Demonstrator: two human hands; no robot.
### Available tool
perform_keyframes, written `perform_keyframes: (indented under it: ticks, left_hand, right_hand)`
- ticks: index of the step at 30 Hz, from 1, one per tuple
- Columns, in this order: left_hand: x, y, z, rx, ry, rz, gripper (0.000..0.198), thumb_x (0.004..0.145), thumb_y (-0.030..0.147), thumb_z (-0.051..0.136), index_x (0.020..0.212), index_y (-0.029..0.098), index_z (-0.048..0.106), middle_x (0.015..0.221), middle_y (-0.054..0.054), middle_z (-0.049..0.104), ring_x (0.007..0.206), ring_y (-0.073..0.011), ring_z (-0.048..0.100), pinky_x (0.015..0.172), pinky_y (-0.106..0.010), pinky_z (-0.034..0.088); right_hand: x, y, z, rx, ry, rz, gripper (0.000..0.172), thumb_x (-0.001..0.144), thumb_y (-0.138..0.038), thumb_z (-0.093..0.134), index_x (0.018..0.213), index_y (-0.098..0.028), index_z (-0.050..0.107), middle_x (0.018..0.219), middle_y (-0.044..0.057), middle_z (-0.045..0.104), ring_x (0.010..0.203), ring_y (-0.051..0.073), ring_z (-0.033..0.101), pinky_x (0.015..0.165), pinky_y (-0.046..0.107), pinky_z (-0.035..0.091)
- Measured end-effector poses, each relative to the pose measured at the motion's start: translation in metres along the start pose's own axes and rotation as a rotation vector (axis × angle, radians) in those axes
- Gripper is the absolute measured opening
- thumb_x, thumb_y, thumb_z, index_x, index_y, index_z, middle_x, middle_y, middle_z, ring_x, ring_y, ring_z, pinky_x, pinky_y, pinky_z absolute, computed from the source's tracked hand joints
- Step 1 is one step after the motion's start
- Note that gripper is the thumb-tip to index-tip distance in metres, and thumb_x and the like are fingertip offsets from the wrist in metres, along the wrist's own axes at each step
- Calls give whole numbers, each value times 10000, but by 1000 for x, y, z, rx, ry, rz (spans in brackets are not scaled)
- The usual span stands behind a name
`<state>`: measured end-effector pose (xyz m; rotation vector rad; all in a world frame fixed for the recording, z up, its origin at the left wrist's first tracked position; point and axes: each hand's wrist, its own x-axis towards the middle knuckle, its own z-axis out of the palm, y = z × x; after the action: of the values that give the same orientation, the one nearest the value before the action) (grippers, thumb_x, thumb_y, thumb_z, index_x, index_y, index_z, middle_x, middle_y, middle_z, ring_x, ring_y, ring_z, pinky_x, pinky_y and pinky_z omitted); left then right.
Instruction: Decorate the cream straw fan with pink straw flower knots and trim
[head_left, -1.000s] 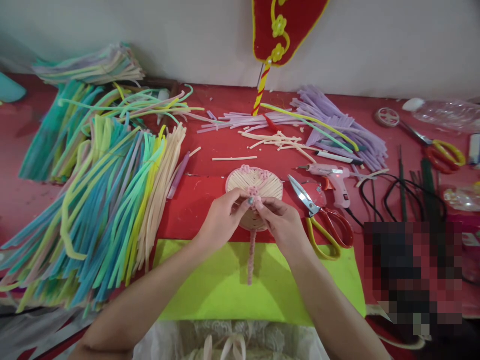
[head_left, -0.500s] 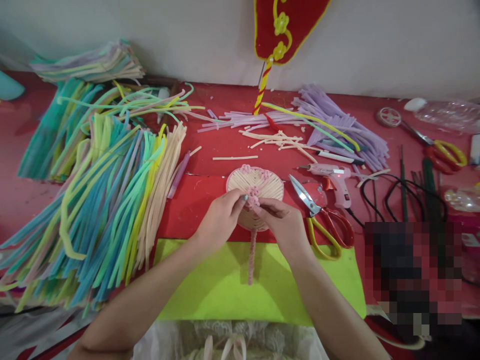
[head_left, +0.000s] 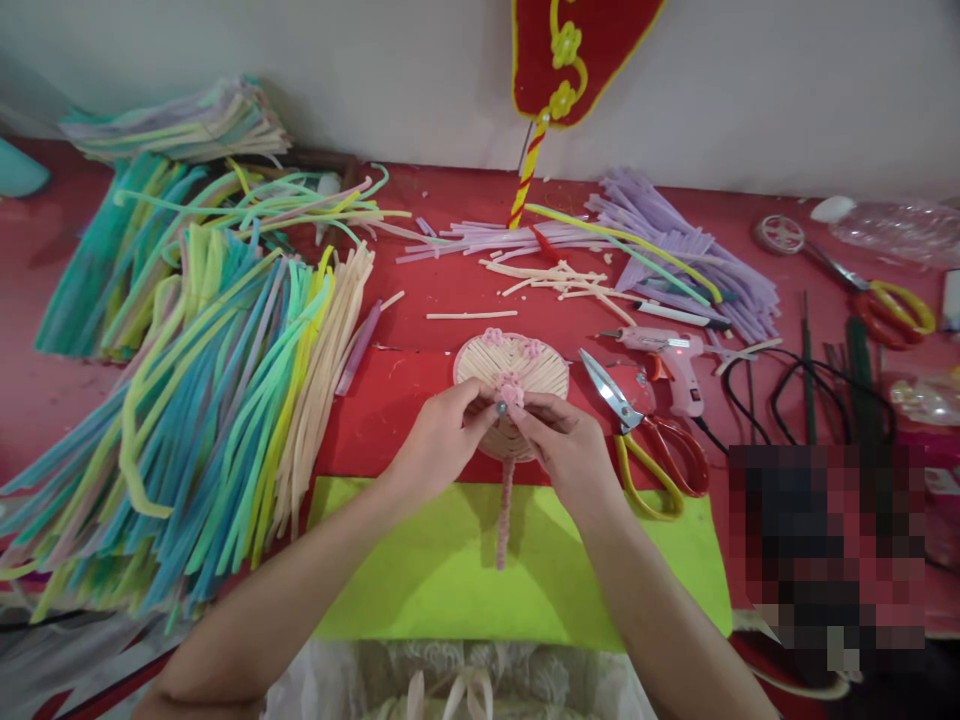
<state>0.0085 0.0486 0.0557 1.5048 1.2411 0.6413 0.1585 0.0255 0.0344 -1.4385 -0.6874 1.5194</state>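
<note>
Between the fingertips of both hands is a small pink pipe-cleaner flower (head_left: 511,388), held over a round fan. My left hand (head_left: 448,420) is closed in a pinch at the flower's left side, the thumb reaching its lower edge. From the right, my right hand (head_left: 564,432) pinches the same flower. Below them lies the cream round fan (head_left: 544,372), with a pink rim and more pink flowers near its top edge. Its twisted pink handle (head_left: 504,515) points toward me over a lime-green mat (head_left: 420,580). The fingers hide part of the flower and the fan's middle.
Right of my hands lie scissors (head_left: 622,410) and a pink hot glue gun (head_left: 664,355) with a black cord. Bundles of coloured pipe cleaners (head_left: 225,400) cover the left side. Purple stems (head_left: 675,240) lie behind, beside a red fan (head_left: 577,60) standing upright.
The fingertips have shifted slightly around the pink flower, and my left thumb has moved right and a little down. The round fan stays in place.
</note>
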Motion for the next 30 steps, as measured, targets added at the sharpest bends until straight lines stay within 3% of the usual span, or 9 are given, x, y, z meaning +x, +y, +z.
perform_keyframes:
  ticks: [8,13,18,30]
  left_hand:
    - [-2,2,3,64,12,50,98,872,190,485,889,183,581,871,-17,665,809,-151,622,724,-270,486]
    - [-5,3,4,27,45,69,114,881,245,502,935,192,588,936,-24,677,840,-150,638,753,-269,503]
    - [-4,3,3,-28,-9,64,107,865,185,509,924,191,598,917,-15,682,846,-147,642,761,-254,503]
    - [-6,4,5,-95,-19,86,85,865,214,513,831,183,586,804,2,664,753,-128,640,682,-219,500]
  right_hand:
    - [-3,-5,2,-100,33,-56,231,648,-403,756,778,-219,711,732,1,692,698,132,603,671,260,471]
    - [-4,-4,5,34,7,-14,213,648,-385,763,763,-214,711,748,1,686,680,119,592,649,245,475]
    - [-5,-6,7,187,-33,44,190,636,-351,776,753,-215,711,743,-1,684,661,117,602,620,240,489]
    - [-11,-6,12,210,45,8,194,653,-350,770,753,-204,688,694,-11,658,615,106,580,589,235,480]
